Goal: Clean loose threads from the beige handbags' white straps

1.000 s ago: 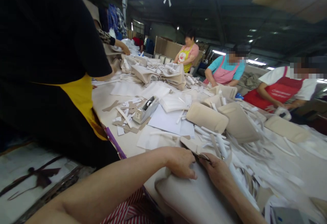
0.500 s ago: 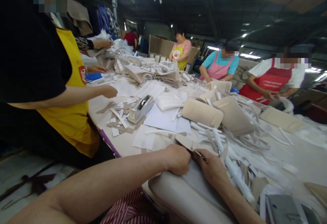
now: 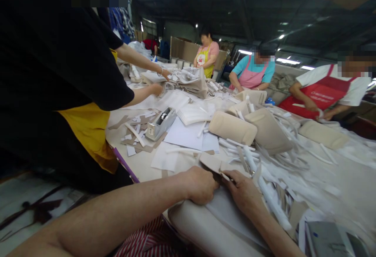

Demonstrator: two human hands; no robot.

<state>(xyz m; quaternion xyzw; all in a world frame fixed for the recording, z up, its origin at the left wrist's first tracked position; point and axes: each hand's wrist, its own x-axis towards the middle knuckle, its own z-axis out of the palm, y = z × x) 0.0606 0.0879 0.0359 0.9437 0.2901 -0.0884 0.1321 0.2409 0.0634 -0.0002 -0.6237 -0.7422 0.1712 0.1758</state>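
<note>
A beige bag (image 3: pixel 194 221) lies in front of me at the near edge of the table, its flap (image 3: pixel 210 162) raised away from me. My left hand (image 3: pixel 202 184) is closed in a fist at the dark opening under the flap. Its fingertips are hidden, so what it grips does not show. On the other side of the opening, my right hand (image 3: pixel 243 190) pinches the bag's edge between thumb and fingers. A white sheet covers part of the bag beneath my right wrist.
A tape dispenser (image 3: pixel 161 124) stands among paper scraps. Several beige bags (image 3: pixel 232 128) and white rolled tubes (image 3: pixel 266 190) lie beyond my hands. A grey box-like device (image 3: pixel 327 237) is at the lower right. A co-worker in black (image 3: pixel 96 65) leans over the table at left; others work opposite.
The co-worker at left has leaned forward, both arms now reaching to the pile of bags. My left hand has shifted slightly left and down; my right hand stays on the bag's edge.
</note>
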